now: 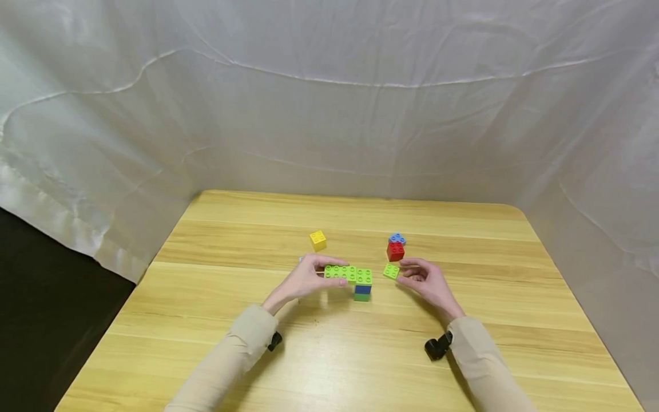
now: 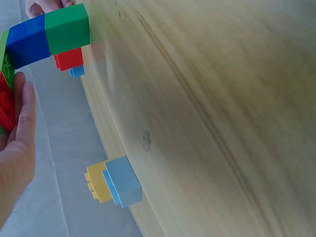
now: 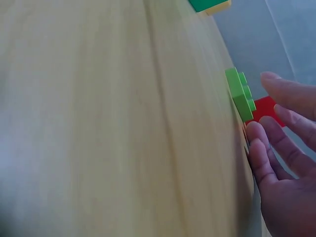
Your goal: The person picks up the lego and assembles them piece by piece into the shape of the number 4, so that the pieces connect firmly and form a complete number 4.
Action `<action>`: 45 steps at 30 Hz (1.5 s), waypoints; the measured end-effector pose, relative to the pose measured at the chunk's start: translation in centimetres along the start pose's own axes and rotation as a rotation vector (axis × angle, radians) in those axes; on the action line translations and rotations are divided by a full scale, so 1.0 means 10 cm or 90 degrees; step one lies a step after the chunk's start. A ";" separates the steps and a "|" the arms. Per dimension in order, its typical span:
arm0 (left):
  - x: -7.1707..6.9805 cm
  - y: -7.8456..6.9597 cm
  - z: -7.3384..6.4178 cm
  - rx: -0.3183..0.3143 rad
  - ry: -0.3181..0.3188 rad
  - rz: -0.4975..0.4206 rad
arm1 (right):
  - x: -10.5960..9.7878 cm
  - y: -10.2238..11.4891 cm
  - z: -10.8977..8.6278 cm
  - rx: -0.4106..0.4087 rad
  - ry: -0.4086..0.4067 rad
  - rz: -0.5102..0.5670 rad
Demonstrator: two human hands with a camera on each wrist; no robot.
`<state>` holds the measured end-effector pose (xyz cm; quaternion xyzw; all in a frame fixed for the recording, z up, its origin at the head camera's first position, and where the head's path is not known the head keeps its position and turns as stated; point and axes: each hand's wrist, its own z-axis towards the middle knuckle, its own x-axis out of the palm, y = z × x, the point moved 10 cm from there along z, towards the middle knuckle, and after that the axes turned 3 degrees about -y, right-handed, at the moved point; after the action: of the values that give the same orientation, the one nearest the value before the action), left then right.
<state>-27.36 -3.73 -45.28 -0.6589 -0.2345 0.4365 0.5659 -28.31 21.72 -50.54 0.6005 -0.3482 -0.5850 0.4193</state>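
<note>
My left hand [image 1: 301, 280] grips a built piece of toy bricks between thumb and fingers. On top is a long lime-green brick [image 1: 337, 271]; its right end meets a short column of lime, dark blue [image 2: 28, 42] and green [image 2: 68, 28] bricks. Red bricks [image 2: 6, 109] show under the lime top in the left wrist view, beside the fingers. A small, low lime-green brick [image 3: 238, 94] lies studs up on the table. Just right of it is my right hand [image 1: 429, 286], fingers loosely bent, with the fingertips close to the brick's edge and nothing held.
Behind the small lime brick stand a red brick [image 1: 395, 252] and a blue one [image 1: 397, 238]. A yellow brick [image 1: 318, 240] and a light blue brick [image 2: 123, 181] sit beyond the left hand. Pale cloth [image 1: 360, 126] surrounds the wooden table [image 1: 319, 366] at back and sides.
</note>
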 end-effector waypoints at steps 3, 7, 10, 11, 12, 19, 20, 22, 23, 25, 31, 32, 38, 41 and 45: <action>0.00 0.00 0.00 0.003 0.000 0.001 | 0.02 -0.02 0.03 0.013 -0.006 -0.027; 0.00 -0.01 0.00 0.006 0.000 0.002 | 0.05 -0.03 0.05 0.026 -0.010 -0.060; 0.00 -0.01 0.00 0.009 -0.001 0.001 | 0.07 -0.03 0.05 0.031 -0.013 -0.069; 0.00 -0.01 0.00 0.010 -0.002 0.001 | 0.07 -0.02 0.05 0.031 -0.015 -0.070; 0.00 -0.01 0.00 0.010 -0.003 0.001 | 0.07 -0.02 0.06 0.033 -0.019 -0.072; -0.01 -0.01 0.00 -0.001 -0.006 0.004 | 0.09 0.01 0.07 0.032 -0.037 -0.102; -0.01 -0.02 0.00 -0.001 -0.007 0.004 | 0.09 0.01 0.07 0.033 -0.040 -0.110; -0.01 -0.02 -0.01 -0.002 -0.007 0.004 | 0.10 0.02 0.07 0.037 -0.045 -0.120; -0.01 -0.02 -0.01 -0.003 -0.008 0.004 | 0.10 0.03 0.07 0.038 -0.047 -0.125; -0.01 -0.01 -0.01 -0.003 -0.007 0.003 | 0.10 0.04 0.07 0.034 -0.048 -0.131; 0.00 0.00 0.00 0.002 -0.004 0.003 | 0.09 0.05 0.08 0.016 -0.051 -0.128; 0.00 0.00 0.00 0.003 -0.004 0.003 | 0.09 0.05 0.08 0.015 -0.052 -0.126; 0.00 0.00 0.00 0.001 -0.005 0.006 | 0.08 0.05 0.07 0.011 -0.058 -0.122; 0.00 0.00 0.00 0.001 -0.005 0.005 | 0.07 0.05 0.06 0.011 -0.061 -0.119; 0.00 -0.01 -0.01 0.002 -0.004 0.004 | 0.05 0.06 0.04 0.011 -0.069 -0.108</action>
<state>-27.29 -3.74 -45.23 -0.6571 -0.2338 0.4409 0.5650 -28.67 20.95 -50.23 0.5993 -0.3233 -0.6469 0.3433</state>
